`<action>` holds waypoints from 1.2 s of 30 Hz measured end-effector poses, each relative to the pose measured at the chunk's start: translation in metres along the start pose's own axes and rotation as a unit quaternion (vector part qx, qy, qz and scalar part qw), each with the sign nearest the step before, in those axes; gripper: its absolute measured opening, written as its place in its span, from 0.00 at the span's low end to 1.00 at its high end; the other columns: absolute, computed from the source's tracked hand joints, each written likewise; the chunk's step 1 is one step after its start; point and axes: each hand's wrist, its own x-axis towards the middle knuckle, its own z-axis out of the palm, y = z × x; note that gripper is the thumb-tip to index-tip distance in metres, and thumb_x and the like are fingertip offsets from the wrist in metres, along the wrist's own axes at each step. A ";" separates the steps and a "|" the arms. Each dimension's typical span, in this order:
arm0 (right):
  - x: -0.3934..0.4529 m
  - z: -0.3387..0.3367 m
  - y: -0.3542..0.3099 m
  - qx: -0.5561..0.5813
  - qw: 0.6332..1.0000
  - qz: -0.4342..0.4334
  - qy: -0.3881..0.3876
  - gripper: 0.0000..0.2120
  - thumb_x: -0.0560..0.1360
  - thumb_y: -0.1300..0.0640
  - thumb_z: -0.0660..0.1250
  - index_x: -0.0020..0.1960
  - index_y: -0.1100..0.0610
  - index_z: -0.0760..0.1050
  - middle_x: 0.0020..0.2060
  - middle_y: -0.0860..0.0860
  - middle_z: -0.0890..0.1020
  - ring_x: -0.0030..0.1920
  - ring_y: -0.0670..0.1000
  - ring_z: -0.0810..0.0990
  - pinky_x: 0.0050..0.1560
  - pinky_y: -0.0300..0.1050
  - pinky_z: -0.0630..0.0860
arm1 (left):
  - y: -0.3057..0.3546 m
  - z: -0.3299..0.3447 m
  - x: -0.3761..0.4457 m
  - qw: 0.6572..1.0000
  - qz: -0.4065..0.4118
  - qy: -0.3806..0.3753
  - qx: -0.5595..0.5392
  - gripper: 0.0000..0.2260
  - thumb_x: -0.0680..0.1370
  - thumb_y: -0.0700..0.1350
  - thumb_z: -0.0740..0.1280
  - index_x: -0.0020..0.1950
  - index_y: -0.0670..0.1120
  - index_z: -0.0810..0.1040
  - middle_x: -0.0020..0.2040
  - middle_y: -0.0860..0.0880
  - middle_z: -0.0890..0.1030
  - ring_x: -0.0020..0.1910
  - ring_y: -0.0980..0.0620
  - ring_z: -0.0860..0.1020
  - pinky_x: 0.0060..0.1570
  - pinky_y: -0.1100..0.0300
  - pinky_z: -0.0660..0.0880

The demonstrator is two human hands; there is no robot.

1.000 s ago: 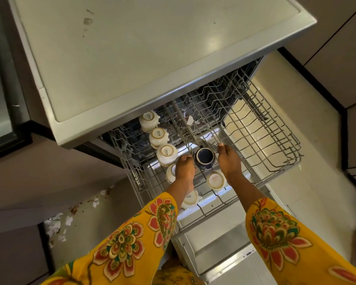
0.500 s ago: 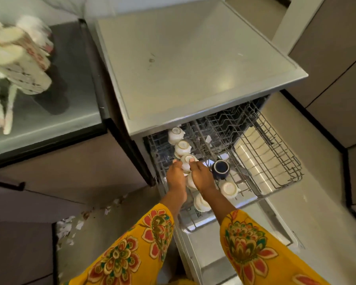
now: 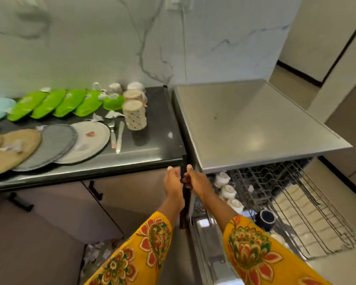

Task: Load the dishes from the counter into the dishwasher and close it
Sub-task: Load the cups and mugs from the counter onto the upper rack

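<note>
From the head camera, both hands hang empty in front of the gap between the black stone counter [image 3: 156, 128] and the steel-topped dishwasher [image 3: 255, 124]. The left hand [image 3: 173, 182] and right hand [image 3: 195, 182] are raised side by side, fingers loosely extended, holding nothing.

The dishes still to load lie up and to the left of both hands. Nearest is the stack of patterned ceramic cups [image 3: 134, 114], upright near the counter's right end. Two pieces of cutlery [image 3: 116, 134] lie beside it, long axes running front to back, then the overlapping round plates [image 3: 84, 140] and the row of green plastic bowls [image 3: 56, 103].

The left hand is probably the nearer one (only marginally).

The pulled-out wire rack [image 3: 296, 202] sits right of the hands; white cups [image 3: 227, 191] and a dark blue cup [image 3: 265, 218] fill its left edge, the right side is open.
</note>
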 end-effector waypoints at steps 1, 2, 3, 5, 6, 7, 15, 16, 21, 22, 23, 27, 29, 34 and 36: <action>-0.004 0.008 -0.015 0.015 1.000 -0.008 -0.003 0.26 0.76 0.34 0.54 0.41 0.54 0.78 0.46 0.54 0.82 0.46 0.52 0.79 0.48 0.46 0.75 | 0.012 -0.008 0.004 1.000 0.012 -0.002 -0.002 0.17 0.83 0.50 0.53 0.48 0.43 0.76 0.50 0.39 0.78 0.50 0.45 0.78 0.54 0.53 0.73; -0.006 0.015 -0.027 0.030 0.999 -0.018 -0.009 0.22 0.79 0.39 0.54 0.44 0.55 0.78 0.45 0.54 0.82 0.44 0.50 0.78 0.44 0.43 0.74 | 0.023 -0.015 0.010 1.000 0.024 0.002 0.000 0.17 0.83 0.50 0.53 0.53 0.41 0.77 0.54 0.38 0.78 0.55 0.44 0.77 0.58 0.51 0.72; -0.006 0.023 -0.038 0.039 0.999 -0.026 -0.013 0.21 0.80 0.41 0.54 0.46 0.55 0.77 0.45 0.54 0.82 0.43 0.49 0.77 0.43 0.42 0.72 | 0.033 -0.023 0.015 0.999 0.032 0.006 -0.001 0.18 0.83 0.50 0.53 0.58 0.40 0.76 0.58 0.39 0.78 0.59 0.44 0.76 0.62 0.50 0.70; 0.002 0.036 -0.054 0.036 0.999 -0.037 -0.019 0.19 0.80 0.41 0.54 0.45 0.53 0.76 0.45 0.53 0.81 0.44 0.50 0.77 0.45 0.45 0.71 | 0.052 -0.037 0.025 0.999 0.043 0.011 0.004 0.18 0.83 0.50 0.54 0.62 0.41 0.75 0.59 0.44 0.78 0.61 0.48 0.74 0.64 0.51 0.69; 0.004 0.044 -0.061 0.037 0.998 -0.047 -0.020 0.19 0.80 0.41 0.54 0.44 0.52 0.76 0.44 0.52 0.81 0.45 0.50 0.77 0.45 0.46 0.71 | 0.060 -0.044 0.031 0.999 0.052 0.012 0.002 0.18 0.83 0.50 0.54 0.62 0.42 0.75 0.56 0.46 0.78 0.59 0.50 0.74 0.63 0.53 0.69; 0.007 0.052 -0.069 0.037 0.997 -0.059 -0.019 0.19 0.80 0.42 0.54 0.44 0.52 0.75 0.44 0.52 0.80 0.45 0.50 0.77 0.45 0.45 0.71 | 0.069 -0.051 0.037 0.998 0.058 0.014 -0.006 0.17 0.83 0.50 0.54 0.61 0.42 0.75 0.53 0.49 0.78 0.58 0.51 0.73 0.61 0.54 0.69; 0.027 0.102 -0.108 0.030 0.995 -0.092 -0.027 0.20 0.80 0.40 0.53 0.47 0.54 0.75 0.43 0.50 0.77 0.44 0.49 0.73 0.49 0.46 0.70 | 0.123 -0.087 0.071 0.997 0.074 0.011 -0.029 0.17 0.83 0.53 0.52 0.60 0.45 0.74 0.57 0.49 0.74 0.57 0.53 0.70 0.55 0.57 0.66; 0.028 0.106 -0.111 0.028 0.995 -0.097 -0.027 0.20 0.80 0.41 0.52 0.48 0.53 0.75 0.43 0.50 0.76 0.44 0.48 0.73 0.50 0.46 0.70 | 0.125 -0.090 0.075 0.997 0.073 0.010 -0.030 0.17 0.83 0.53 0.52 0.60 0.45 0.74 0.57 0.49 0.74 0.57 0.53 0.70 0.55 0.57 0.66; 0.048 0.116 -0.117 0.011 0.996 -0.087 -0.022 0.26 0.80 0.39 0.51 0.66 0.57 0.71 0.47 0.47 0.72 0.47 0.46 0.69 0.55 0.46 0.67 | 0.129 -0.096 0.093 0.998 0.059 0.014 -0.026 0.21 0.82 0.55 0.51 0.67 0.43 0.71 0.63 0.48 0.74 0.67 0.50 0.69 0.64 0.55 0.63; 0.053 0.117 -0.118 0.010 0.996 -0.082 -0.023 0.27 0.80 0.39 0.51 0.67 0.57 0.70 0.48 0.48 0.73 0.49 0.46 0.70 0.57 0.46 0.67 | 0.128 -0.096 0.098 0.998 0.055 0.016 -0.025 0.21 0.82 0.55 0.51 0.67 0.43 0.71 0.65 0.48 0.73 0.68 0.49 0.68 0.65 0.55 0.63; 0.058 0.117 -0.118 0.006 0.997 -0.078 -0.025 0.28 0.79 0.39 0.51 0.69 0.57 0.69 0.53 0.50 0.74 0.53 0.48 0.72 0.60 0.46 0.67 | 0.127 -0.096 0.102 0.998 0.049 0.017 -0.021 0.21 0.82 0.55 0.51 0.67 0.44 0.71 0.67 0.47 0.72 0.69 0.49 0.67 0.65 0.55 0.62; 0.082 0.118 -0.123 -0.010 0.997 -0.074 -0.027 0.27 0.80 0.38 0.50 0.70 0.55 0.68 0.65 0.54 0.72 0.65 0.54 0.70 0.68 0.54 0.66 | 0.129 -0.092 0.121 0.999 0.034 0.019 -0.020 0.22 0.82 0.56 0.51 0.70 0.45 0.68 0.71 0.46 0.68 0.72 0.49 0.64 0.67 0.55 0.60; 0.097 0.120 -0.128 -0.013 0.996 -0.079 -0.027 0.27 0.80 0.39 0.50 0.69 0.56 0.68 0.65 0.55 0.73 0.65 0.54 0.71 0.68 0.54 0.67 | 0.133 -0.088 0.135 0.999 0.034 0.023 -0.031 0.23 0.82 0.56 0.51 0.73 0.45 0.66 0.73 0.47 0.66 0.72 0.50 0.63 0.69 0.56 0.59; 0.138 0.120 -0.144 -0.007 0.995 -0.085 -0.043 0.27 0.80 0.39 0.50 0.70 0.56 0.67 0.67 0.55 0.72 0.67 0.55 0.70 0.68 0.51 0.66 | 0.145 -0.073 0.175 0.997 0.068 0.026 -0.026 0.22 0.82 0.54 0.50 0.74 0.46 0.64 0.72 0.46 0.68 0.71 0.49 0.64 0.71 0.52 0.60; 0.155 0.119 -0.151 0.000 0.994 -0.094 -0.048 0.27 0.80 0.40 0.50 0.70 0.56 0.67 0.68 0.55 0.72 0.67 0.54 0.70 0.67 0.51 0.66 | 0.151 -0.065 0.188 0.996 0.081 0.036 -0.032 0.22 0.82 0.54 0.49 0.73 0.46 0.65 0.69 0.45 0.70 0.69 0.48 0.67 0.70 0.50 0.62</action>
